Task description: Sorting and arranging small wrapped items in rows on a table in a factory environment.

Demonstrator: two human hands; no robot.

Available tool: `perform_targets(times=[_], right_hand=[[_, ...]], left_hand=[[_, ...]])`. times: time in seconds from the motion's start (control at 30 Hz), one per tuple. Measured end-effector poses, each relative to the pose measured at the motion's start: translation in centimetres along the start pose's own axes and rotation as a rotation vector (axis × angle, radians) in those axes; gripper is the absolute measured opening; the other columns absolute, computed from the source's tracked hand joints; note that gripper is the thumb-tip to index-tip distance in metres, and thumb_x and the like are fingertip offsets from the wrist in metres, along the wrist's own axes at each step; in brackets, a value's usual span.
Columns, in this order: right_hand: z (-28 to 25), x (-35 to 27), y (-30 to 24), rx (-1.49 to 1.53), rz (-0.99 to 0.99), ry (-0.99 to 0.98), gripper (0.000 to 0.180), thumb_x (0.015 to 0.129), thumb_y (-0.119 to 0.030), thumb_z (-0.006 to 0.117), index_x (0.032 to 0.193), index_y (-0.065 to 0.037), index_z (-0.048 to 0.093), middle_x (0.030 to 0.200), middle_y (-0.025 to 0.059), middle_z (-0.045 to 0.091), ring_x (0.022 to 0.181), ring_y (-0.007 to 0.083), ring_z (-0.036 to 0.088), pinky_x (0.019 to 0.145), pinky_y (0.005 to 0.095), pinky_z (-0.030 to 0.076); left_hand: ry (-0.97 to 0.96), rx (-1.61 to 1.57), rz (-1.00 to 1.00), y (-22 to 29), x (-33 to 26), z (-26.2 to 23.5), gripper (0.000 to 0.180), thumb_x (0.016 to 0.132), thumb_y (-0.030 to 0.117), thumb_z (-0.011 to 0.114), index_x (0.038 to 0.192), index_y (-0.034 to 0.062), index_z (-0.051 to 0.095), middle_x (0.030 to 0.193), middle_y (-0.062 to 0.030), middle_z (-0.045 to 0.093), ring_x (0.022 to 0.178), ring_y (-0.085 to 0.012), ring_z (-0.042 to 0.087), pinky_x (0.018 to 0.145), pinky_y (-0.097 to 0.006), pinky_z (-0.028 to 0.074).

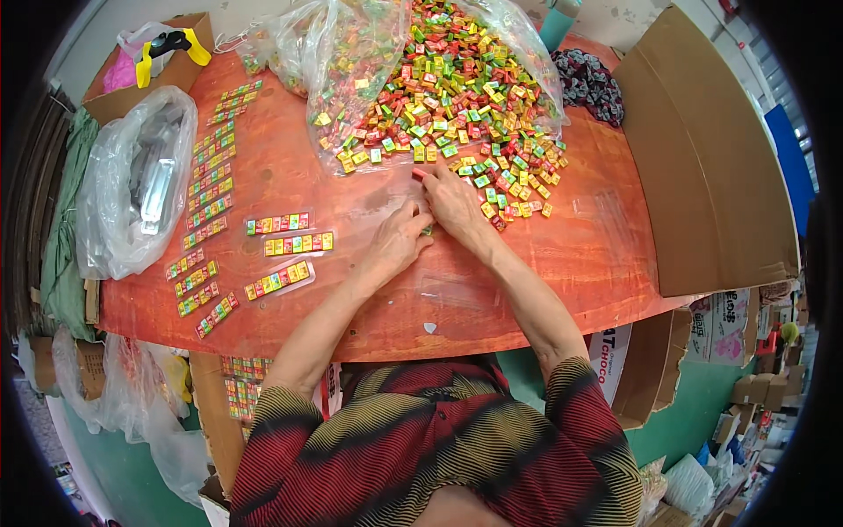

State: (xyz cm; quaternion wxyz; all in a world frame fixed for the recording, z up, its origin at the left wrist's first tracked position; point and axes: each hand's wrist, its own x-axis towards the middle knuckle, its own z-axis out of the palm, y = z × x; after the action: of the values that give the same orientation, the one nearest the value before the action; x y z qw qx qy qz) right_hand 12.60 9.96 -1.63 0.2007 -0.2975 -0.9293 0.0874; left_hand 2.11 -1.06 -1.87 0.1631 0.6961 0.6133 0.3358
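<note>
a: striped shirt (457, 422) nearest the camera. beyond it?
b: red table (386, 325), both forearms reaching over it.
a: right hand (455, 200)?
b: fingers nearly closed, a red box (419, 174) between the tips, just beside the near edge of the heap (465, 88).
a: left hand (398, 241)?
b: fingers curled, tips close together. a green bit (428, 231) shows there; cannot tell whether it is gripped.
a: heap contents?
b: small red, yellow and green boxes, loose on the far part of the table, some under a clear bag (347, 35).
a: left side?
b: three filled strips (299, 244) near the left forearm; farther left, a column of strips (209, 212), then a clear sack (123, 167).
a: right side?
b: upright carton (711, 158).
</note>
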Motion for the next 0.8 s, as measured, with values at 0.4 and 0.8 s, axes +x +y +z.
perform_targets(times=[0.4, 0.8], right_hand=[[-2.5, -2.8, 3.0, 0.169, 0.110, -0.109, 0.018, 0.078, -0.011, 0.056, 0.095, -0.007, 0.056, 0.089, 0.0119, 0.052, 0.084, 0.0315, 0.055, 0.068, 0.0415, 0.046], [-3.7, -6.3, 1.0, 0.108, 0.015, -0.004, 0.009, 0.075, -0.008, 0.054, 0.081, -0.001, 0.057, 0.077, 0.0168, 0.053, 0.074, 0.0337, 0.056, 0.062, 0.0420, 0.046]], left_hand=[[-0.070, -0.008, -0.014, 0.1, 1.5, 0.3, 0.027, 0.070, 0.008, 0.068, 0.094, 0.0051, 0.055, 0.087, -0.0125, 0.047, 0.084, -0.0316, 0.052, 0.071, -0.040, 0.043], [-0.051, -0.012, -0.079, 0.1, 0.1, -0.5, 0.024, 0.070, 0.007, 0.067, 0.091, 0.0034, 0.055, 0.085, -0.0119, 0.049, 0.080, -0.0291, 0.053, 0.070, -0.038, 0.043]])
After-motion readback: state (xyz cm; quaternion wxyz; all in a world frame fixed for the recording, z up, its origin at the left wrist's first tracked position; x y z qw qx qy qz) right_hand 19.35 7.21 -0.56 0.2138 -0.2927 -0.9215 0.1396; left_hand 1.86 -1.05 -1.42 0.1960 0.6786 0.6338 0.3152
